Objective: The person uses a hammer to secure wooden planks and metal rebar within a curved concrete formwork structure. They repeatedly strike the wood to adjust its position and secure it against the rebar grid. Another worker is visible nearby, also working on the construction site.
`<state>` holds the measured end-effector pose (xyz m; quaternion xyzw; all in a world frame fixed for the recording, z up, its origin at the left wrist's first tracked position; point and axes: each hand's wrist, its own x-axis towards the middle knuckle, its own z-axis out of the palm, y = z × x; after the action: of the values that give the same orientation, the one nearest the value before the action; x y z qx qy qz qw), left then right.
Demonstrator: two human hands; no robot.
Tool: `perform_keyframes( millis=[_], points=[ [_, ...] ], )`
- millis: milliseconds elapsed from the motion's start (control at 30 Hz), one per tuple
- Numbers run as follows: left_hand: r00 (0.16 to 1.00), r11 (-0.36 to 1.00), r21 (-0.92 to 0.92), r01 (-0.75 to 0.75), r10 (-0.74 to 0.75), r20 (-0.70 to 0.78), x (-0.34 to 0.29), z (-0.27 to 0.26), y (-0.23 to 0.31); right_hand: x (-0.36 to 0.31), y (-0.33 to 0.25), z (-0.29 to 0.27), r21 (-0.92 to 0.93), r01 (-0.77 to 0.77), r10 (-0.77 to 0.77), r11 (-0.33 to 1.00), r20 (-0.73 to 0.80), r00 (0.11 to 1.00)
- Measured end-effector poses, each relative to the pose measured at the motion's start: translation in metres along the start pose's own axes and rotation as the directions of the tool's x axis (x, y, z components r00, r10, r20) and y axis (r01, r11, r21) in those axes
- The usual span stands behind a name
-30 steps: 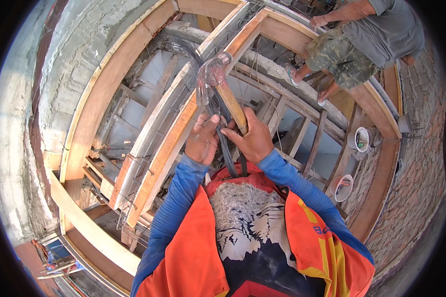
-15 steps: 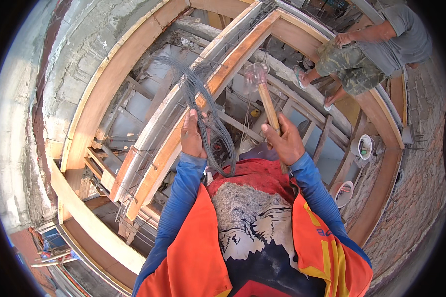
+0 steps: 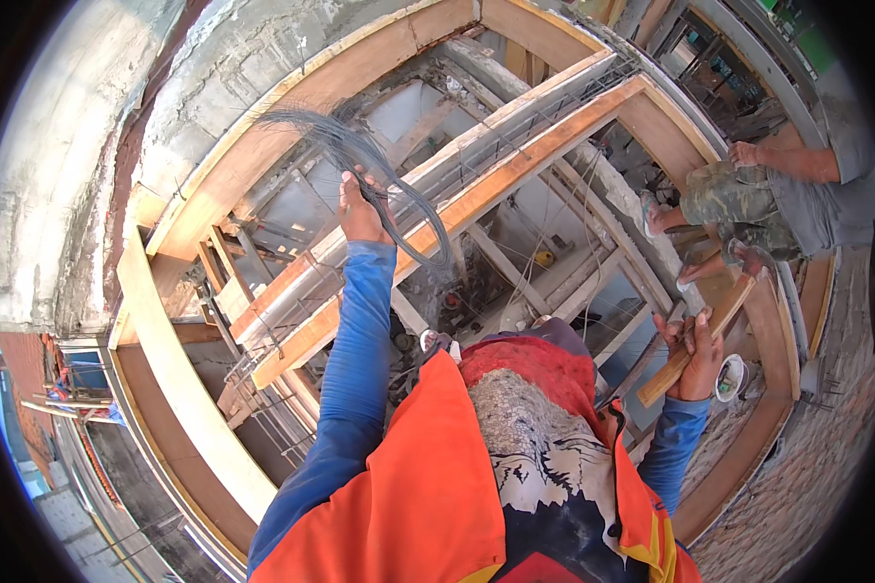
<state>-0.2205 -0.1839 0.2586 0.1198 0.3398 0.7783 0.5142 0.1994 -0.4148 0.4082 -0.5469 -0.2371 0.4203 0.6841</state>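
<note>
Left hand holding a wire bundle over a timber beam, fingers closed round it, right hand out to the side, fingers wrapped round the handle of a hammer, white bucket seen beside the wrist, co-worker beyond.

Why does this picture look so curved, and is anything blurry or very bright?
Head view: wide fisheye distortion, so the pale board at left looks bowed; head view: the hammer head looks smeared, perhaps by motion, while the wire bundle is crisper; head view: the concrete wall at upper left is bright, partly washed out.
</note>
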Motion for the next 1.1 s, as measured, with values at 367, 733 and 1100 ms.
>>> perform_keyframes(
  millis=[367, 733, 1100],
  points=[
    [0.994, 0.967, 0.247, -0.060, 0.079, -0.069, 0.053, 0.026, 0.061, 0.024, 0.027, -0.034, -0.435, -0.101, 0.229, 0.895, 0.253, 0.940],
    [0.954, 0.995, 0.064, -0.072, 0.051, 0.294, 0.020, 0.060, 0.104, 0.031, 0.054, 0.032, -0.699, 0.323, 0.015, 0.638, 0.431, 0.902],
    [0.882, 1.000, -0.029, 0.011, 0.004, 0.471, -0.058, 0.095, 0.100, 0.016, 0.056, 0.245, -0.299, 0.332, -0.060, 0.895, 0.657, 0.752]
  ],
)
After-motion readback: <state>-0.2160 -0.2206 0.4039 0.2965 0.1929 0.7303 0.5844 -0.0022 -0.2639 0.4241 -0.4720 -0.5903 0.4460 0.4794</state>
